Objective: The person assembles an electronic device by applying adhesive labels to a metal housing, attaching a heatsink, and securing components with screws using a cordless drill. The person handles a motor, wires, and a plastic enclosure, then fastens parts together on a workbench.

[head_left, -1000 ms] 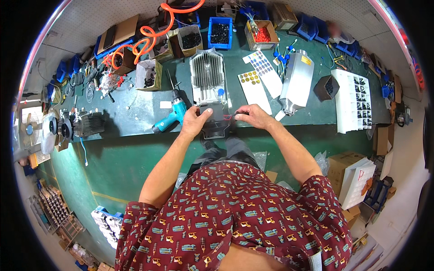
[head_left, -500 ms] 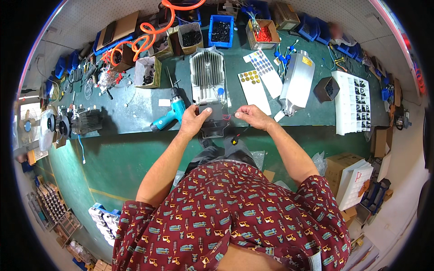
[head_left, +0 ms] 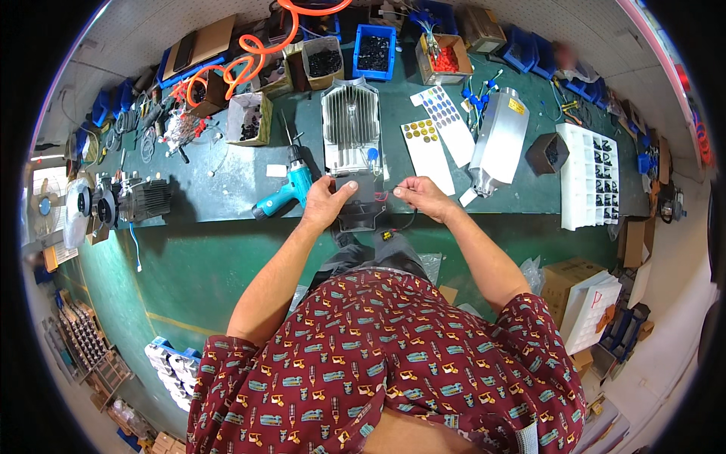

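Note:
In front of me a grey finned metal lamp housing (head_left: 352, 125) lies on the bench, with a dark flat unit (head_left: 363, 193) at its near end, jutting past the bench edge. My left hand (head_left: 325, 204) is closed on the left side of this unit, thumb on top. Thin red wires (head_left: 380, 197) come out at the unit's right side. Beside them my right hand (head_left: 425, 198) pinches a black cable between thumb and fingertips. The cable's yellow-and-black end (head_left: 388, 235) hangs below the bench edge. A blue disc-shaped part (head_left: 372, 153) sits in the housing's near section.
A teal cordless drill (head_left: 291, 188) lies left of the housing. To the right are sticker sheets (head_left: 429, 157), a silver housing (head_left: 499, 140) and a white foam tray (head_left: 575, 181). Small-parts boxes and a blue bin (head_left: 374, 53) line the back, below an orange coiled hose (head_left: 253, 45).
The cable's dangling yellow-and-black end has swung slightly to the left. Both hands keep nearly the same places and grips; the whole view has shifted a little.

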